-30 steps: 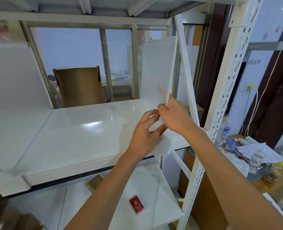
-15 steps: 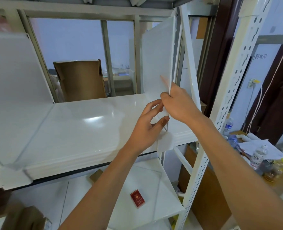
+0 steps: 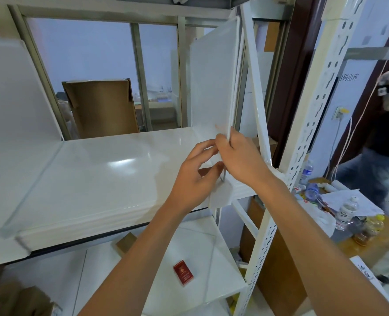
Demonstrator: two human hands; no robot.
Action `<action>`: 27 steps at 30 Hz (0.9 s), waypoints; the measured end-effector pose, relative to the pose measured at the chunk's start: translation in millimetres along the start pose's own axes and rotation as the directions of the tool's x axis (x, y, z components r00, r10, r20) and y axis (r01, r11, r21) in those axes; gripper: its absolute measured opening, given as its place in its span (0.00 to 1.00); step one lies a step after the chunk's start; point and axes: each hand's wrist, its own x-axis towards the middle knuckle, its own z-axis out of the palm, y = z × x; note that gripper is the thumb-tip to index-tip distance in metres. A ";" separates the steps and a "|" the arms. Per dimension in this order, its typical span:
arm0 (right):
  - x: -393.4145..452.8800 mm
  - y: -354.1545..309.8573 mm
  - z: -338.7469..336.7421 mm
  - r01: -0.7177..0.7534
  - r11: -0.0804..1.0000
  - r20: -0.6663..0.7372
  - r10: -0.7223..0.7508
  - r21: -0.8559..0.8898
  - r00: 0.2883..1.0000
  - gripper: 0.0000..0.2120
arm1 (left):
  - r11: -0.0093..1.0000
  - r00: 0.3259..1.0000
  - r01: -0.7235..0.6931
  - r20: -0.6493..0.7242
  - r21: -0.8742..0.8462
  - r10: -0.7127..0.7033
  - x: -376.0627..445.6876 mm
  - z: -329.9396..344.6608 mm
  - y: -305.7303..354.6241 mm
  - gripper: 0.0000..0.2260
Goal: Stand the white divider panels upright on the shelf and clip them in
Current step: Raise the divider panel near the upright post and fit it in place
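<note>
A white divider panel (image 3: 211,76) stands upright at the right end of the white shelf (image 3: 93,179), close to the diagonal brace. My right hand (image 3: 241,158) pinches the panel's front edge near its lower corner. My left hand (image 3: 195,176) is just left of it with fingers spread and curled at the panel's bottom front corner, above a white clip piece (image 3: 220,197) on the shelf's front lip. Whether the left fingers touch the panel is unclear. A second white panel (image 3: 13,103) stands at the shelf's left end.
The perforated white upright (image 3: 303,142) and diagonal brace (image 3: 255,87) crowd the right side. A lower shelf holds a small red booklet (image 3: 183,272). A cardboard box (image 3: 102,108) stands behind the rack. Right of the rack are a cluttered table with bottles (image 3: 346,208) and a person (image 3: 385,142).
The panel has gone from slightly tilted to upright and nearer the brace. Both hands stay at its lower front corner; my left fingers have opened a little. A person has come into view at right.
</note>
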 end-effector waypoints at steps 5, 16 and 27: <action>-7.1 16.8 5.2 -0.022 0.998 0.015 0.023 -0.050 1.000 0.16 | 0.999 0.986 0.027 -0.164 -0.021 -0.030 15.2 -1.8 8.4 0.13; -13.4 15.3 4.9 -0.001 0.998 0.005 0.001 -0.057 1.000 0.26 | 0.949 0.965 -0.258 0.007 0.181 0.261 132.2 -11.8 119.0 0.26; -16.0 18.1 11.3 0.026 0.995 -0.016 -0.028 -0.098 0.999 0.22 | 0.915 0.936 -0.342 -0.015 0.217 0.353 134.0 -9.8 116.3 0.36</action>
